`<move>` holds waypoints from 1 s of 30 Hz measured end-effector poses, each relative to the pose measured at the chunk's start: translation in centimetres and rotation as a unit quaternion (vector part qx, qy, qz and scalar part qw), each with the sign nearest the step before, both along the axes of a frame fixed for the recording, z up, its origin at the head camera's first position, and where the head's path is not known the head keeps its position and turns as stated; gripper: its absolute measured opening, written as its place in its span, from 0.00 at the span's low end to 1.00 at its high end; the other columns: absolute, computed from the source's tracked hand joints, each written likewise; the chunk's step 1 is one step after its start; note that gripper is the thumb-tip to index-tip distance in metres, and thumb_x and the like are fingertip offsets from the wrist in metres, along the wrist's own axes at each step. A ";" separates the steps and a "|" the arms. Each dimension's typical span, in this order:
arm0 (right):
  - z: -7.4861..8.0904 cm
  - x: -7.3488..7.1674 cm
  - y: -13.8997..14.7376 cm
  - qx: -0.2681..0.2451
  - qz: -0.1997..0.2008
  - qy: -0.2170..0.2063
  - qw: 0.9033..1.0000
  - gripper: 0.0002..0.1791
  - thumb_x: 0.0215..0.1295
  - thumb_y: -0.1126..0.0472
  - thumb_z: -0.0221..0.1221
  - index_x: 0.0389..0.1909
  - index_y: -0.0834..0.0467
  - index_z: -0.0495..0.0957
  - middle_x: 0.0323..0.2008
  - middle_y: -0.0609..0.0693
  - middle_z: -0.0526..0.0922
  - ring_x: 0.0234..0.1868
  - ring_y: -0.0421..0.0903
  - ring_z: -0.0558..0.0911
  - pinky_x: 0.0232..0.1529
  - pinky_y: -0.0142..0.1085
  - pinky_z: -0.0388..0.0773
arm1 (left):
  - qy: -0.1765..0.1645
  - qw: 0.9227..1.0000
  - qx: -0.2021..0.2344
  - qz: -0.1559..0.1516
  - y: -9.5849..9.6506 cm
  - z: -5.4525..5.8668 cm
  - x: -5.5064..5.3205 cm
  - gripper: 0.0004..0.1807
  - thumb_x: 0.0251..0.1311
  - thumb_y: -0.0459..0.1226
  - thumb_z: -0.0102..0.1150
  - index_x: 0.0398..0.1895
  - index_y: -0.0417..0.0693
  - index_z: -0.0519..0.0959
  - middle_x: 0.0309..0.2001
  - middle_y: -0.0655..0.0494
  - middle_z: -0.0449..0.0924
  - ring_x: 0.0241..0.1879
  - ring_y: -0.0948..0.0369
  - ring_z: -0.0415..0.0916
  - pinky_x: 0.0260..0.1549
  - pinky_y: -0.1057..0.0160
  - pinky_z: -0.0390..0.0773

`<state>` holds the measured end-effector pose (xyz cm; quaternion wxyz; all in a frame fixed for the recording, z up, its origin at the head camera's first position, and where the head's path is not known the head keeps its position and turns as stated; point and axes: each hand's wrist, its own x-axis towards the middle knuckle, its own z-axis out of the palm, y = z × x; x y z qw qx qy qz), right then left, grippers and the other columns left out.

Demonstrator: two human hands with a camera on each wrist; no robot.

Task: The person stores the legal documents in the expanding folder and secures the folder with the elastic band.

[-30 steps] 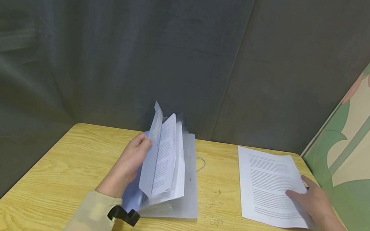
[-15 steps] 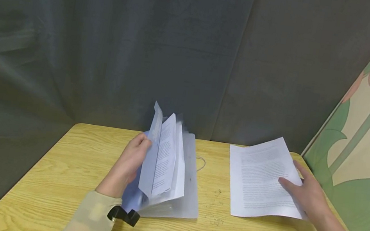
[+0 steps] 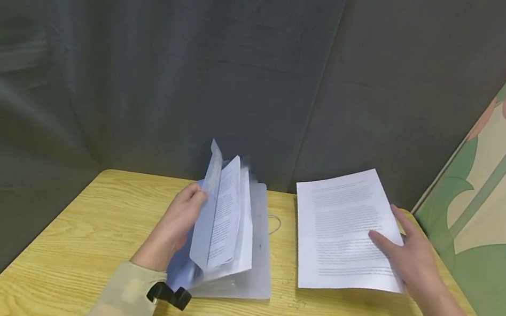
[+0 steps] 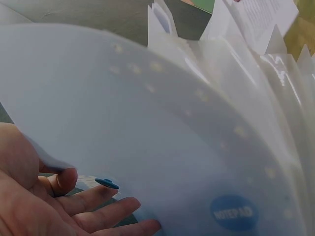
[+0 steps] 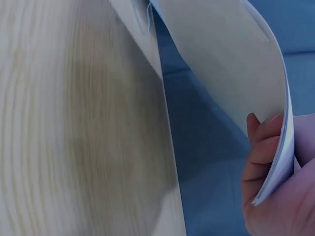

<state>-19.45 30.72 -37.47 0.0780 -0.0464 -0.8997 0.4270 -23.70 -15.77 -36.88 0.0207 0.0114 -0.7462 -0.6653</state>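
Pinching printed paper (image 3: 345,230); right fingers (image 5: 264,150) curled

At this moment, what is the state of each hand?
Left hand: closed, holding the folder.
Right hand: closed, holding the printed paper by its side edge.

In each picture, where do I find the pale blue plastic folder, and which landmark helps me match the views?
Head: the pale blue plastic folder is just left of centre, held by the left hand.
Left wrist: it fills most of the picture; its oval blue label sits lower right.
Right wrist: not made out; only a thin pale loop at the top, perhaps its cord.
Shared landmark: yellow wood-grain table, in all three.
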 end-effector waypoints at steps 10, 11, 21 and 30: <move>1.0 -0.4 -3.5 -0.078 0.021 -0.025 0.996 0.55 0.78 0.43 0.67 0.92 0.41 0.40 0.65 0.73 0.78 0.39 0.51 0.91 0.37 0.42 0.86 | -0.005 1.000 0.003 0.002 0.0 0.1 0.0 0.09 0.79 0.39 0.42 0.38 0.44 0.66 0.43 0.47 0.63 0.51 0.48 0.66 0.46 0.51 0.62; 1.0 -0.5 -3.9 -0.083 0.024 -0.026 0.996 0.55 0.78 0.44 0.67 0.92 0.41 0.41 0.64 0.72 0.79 0.39 0.51 0.91 0.37 0.42 0.86 | -0.002 1.000 0.004 0.002 0.0 0.1 -0.1 0.09 0.79 0.39 0.42 0.38 0.44 0.66 0.42 0.47 0.63 0.50 0.48 0.66 0.46 0.51 0.62; 0.8 -1.5 -6.8 -0.123 0.046 -0.046 0.990 0.53 0.79 0.47 0.67 0.92 0.39 0.42 0.64 0.68 0.81 0.40 0.52 0.92 0.37 0.42 0.87 | 0.012 1.000 0.002 0.003 0.1 0.0 -0.1 0.09 0.80 0.38 0.44 0.37 0.45 0.65 0.40 0.50 0.61 0.46 0.50 0.63 0.44 0.52 0.60; 0.5 -2.3 -9.2 -0.135 0.049 -0.049 0.988 0.52 0.79 0.47 0.67 0.92 0.39 0.45 0.70 0.69 0.76 0.42 0.53 0.92 0.39 0.41 0.88 | 0.011 1.000 0.004 0.003 0.1 -0.1 -0.1 0.08 0.79 0.38 0.45 0.39 0.45 0.66 0.40 0.49 0.63 0.46 0.50 0.64 0.45 0.52 0.62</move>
